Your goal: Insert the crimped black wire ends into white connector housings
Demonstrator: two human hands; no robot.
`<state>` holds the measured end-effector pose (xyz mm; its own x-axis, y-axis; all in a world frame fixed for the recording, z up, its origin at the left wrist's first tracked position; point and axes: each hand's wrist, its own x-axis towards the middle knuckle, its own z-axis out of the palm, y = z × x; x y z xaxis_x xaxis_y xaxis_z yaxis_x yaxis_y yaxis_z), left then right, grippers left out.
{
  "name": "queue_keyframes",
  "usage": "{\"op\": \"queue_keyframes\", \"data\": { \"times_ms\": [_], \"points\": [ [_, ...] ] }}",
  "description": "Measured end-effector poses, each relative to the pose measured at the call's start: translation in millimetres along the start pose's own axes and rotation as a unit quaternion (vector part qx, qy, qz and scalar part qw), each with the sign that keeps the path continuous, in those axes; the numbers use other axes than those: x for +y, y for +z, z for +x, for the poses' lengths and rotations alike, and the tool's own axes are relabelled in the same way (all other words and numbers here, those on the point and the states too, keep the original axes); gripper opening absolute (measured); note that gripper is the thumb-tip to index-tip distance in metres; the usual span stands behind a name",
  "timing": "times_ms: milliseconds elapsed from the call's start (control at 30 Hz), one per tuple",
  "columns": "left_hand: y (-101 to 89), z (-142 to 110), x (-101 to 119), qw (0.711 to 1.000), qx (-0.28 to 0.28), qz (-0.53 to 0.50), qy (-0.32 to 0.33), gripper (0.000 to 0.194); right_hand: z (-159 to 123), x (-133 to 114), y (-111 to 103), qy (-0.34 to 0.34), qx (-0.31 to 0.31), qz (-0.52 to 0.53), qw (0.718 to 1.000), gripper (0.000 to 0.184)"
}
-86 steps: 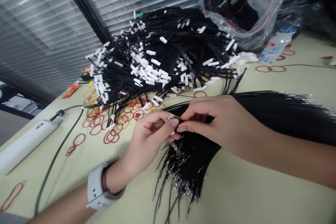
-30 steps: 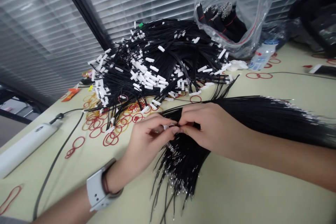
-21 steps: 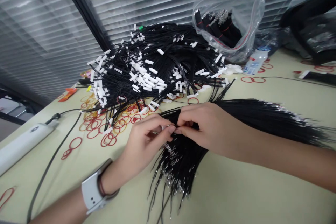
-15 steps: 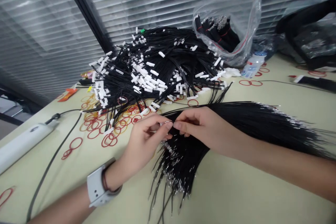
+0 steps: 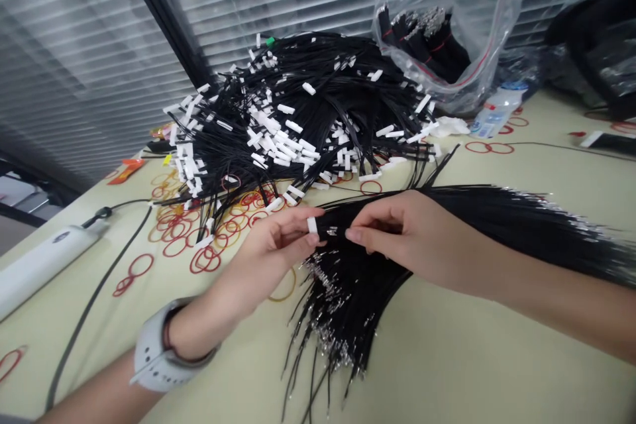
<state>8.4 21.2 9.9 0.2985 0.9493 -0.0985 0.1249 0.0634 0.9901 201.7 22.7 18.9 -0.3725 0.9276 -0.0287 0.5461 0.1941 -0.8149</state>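
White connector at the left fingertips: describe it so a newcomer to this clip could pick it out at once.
Below the big heap of black wires on the pale table spreads a loose fan of black wires. The white connector is pinched by the left hand, the only one held, apart from the heap.

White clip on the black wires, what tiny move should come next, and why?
Probably push the white clip a little toward the right hand, because the left hand pinches it right beside the shiny wire tips that the right hand seems to pinch.
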Motion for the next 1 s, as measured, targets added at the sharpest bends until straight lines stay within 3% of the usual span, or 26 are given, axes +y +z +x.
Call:
{"op": "queue_keyframes", "data": {
  "times_ms": [100, 500, 1000],
  "points": [
    [2.2, -0.7, -2.1, 0.999, -0.011, -0.031, -0.030, 0.023, -1.6, 0.2, 2.0, -0.009, 0.018, -0.034, 0.999, 0.022],
    [4.7, -3.8, -4.6, 0.995, -0.042, -0.088, -0.036, 0.021, -6.7, -2.4, 5.9, -0.041, 0.043, -0.073, 0.996, 0.023],
    [5.5, -4.9, -2.9, 0.996, -0.033, -0.065, -0.047, 0.020, -9.3, -1.7, 8.8, -0.050, 0.047, -0.080, 0.994, 0.021]
  ]
}}
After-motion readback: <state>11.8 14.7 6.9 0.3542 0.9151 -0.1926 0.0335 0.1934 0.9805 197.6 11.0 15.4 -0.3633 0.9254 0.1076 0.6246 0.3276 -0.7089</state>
